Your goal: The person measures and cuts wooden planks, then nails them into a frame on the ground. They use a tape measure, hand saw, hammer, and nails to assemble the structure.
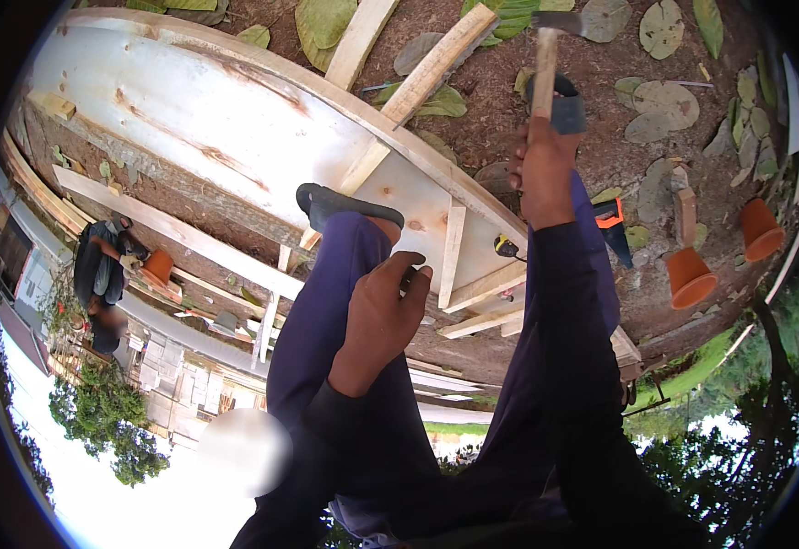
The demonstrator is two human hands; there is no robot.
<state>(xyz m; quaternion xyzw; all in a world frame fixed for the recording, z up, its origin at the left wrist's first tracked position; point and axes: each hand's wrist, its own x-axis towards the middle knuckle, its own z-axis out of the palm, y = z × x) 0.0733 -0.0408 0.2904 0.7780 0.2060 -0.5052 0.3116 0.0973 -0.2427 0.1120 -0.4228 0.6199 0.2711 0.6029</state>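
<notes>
Brown earth strewn with big dry leaves point(665, 27) fills the far side of the view, and a long curved white board point(198, 110) lies across it, with pale wooden slats point(436, 64) resting on and beside it. Two orange pots point(690, 277) sit on the dirt to the right, near a small orange-handled tool point(612, 224). Another person point(99, 265) stands well off at the left edge.

The person's right hand point(539, 178) is raised out ahead, the dark-sleeved arm stretched long, fist wrapped tight round the wooden handle of a hammer point(544, 69). The hammer points away from the body, its dark metal head at the far end, over the leaf-strewn dirt and just past the board's edge.

Nearer in, the left hand point(383, 311) hovers above the purple-trousered knee, wrist bent, fingers loosely curled and half open. I cannot tell whether anything small sits between the fingertips. Beyond it a foot in a dark sandal point(345, 203) rests on the white board, beside a short upright slat point(452, 256).
</notes>
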